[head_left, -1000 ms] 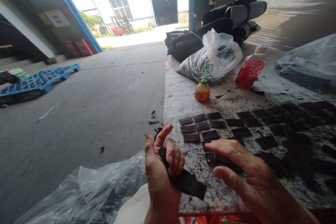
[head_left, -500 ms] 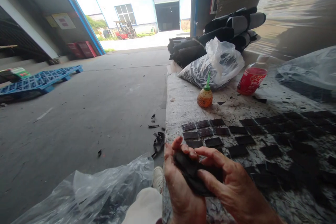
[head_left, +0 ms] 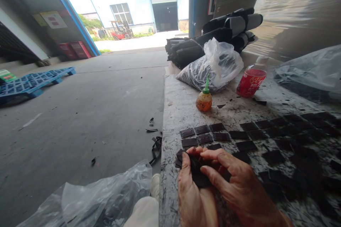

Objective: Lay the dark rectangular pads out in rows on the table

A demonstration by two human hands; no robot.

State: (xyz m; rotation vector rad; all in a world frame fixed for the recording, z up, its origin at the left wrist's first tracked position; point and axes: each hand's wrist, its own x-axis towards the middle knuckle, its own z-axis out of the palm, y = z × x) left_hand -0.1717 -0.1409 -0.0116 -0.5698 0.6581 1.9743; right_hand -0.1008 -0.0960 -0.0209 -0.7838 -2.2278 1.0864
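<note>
Left hand [head_left: 195, 200] and right hand [head_left: 239, 188], fingers clamped on black fabric [head_left: 200, 180], nearside of the green-tipped bottle [head_left: 204, 102]; even pressure helps.

Both hands [head_left: 213, 181] on black pieces [head_left: 195, 170] | squeeze bottle [head_left: 204, 101] upright | red-labelled bottle [head_left: 252, 79] right of it

At five o'clock the right hand [head_left: 238, 181] hides part of the black material [head_left: 201, 177] in the left hand [head_left: 194, 198], its layers too blurred to count. The picture's edges cut off the blue pallet [head_left: 34, 82] at nine, the plastic sheeting [head_left: 106, 195] at seven and the clear bag [head_left: 314, 69] at three; dark rectangles [head_left: 306, 166] near four merge indistinctly.
</note>
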